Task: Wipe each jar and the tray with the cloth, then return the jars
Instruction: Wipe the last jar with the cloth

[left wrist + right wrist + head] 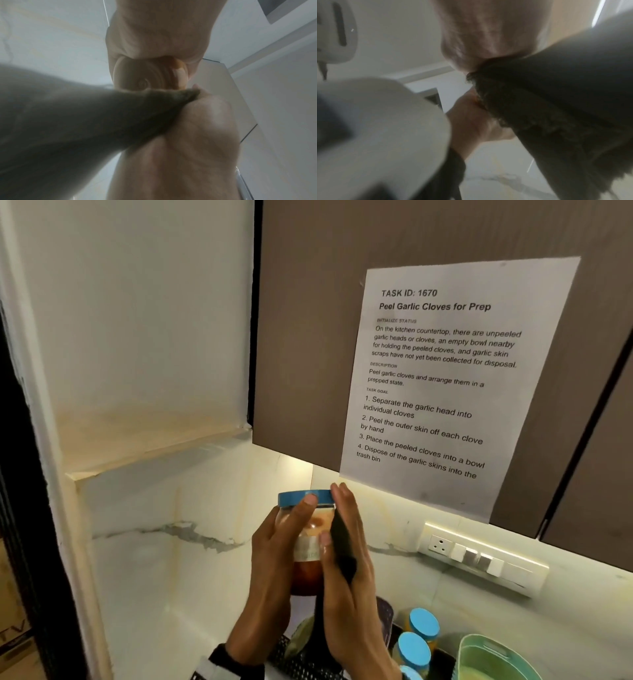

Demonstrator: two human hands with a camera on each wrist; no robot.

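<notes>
My left hand (274, 546) is gripping the clear blue-lidded jar (308, 573); my right hand (359, 604) is pinching the dark cloth (342, 549) against it (mid-wipe). Other jars (424, 625), black mesh tray (301, 659): seemingly pending.

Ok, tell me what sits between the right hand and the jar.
Only the cloth: the right hand holds it against the side of the jar. The left hand grips the jar directly, with nothing between.
</notes>
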